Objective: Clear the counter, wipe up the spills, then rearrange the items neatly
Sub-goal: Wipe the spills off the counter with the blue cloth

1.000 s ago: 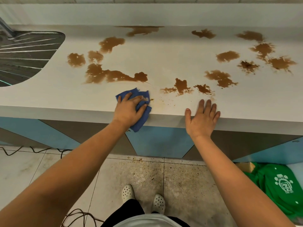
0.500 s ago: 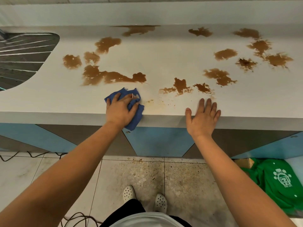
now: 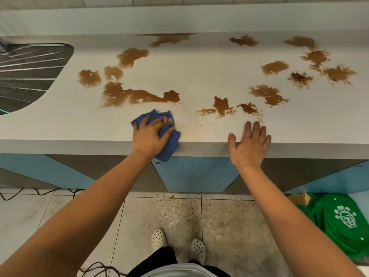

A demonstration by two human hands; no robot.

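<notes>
Our left hand [image 3: 152,136] presses the blue cloth [image 3: 168,136] flat at the counter [image 3: 60,124] front edge; the long brown spill [image 3: 137,95] lies just beyond it, running left-right. Our right hand [image 3: 250,144] rests spread, empty. Fingers hide the cloth's middle.

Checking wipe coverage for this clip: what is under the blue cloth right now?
The blue cloth lies on the white counter at its front edge, one corner hanging over. The left hand presses on top. Whether spill remains beneath is hidden.
</notes>
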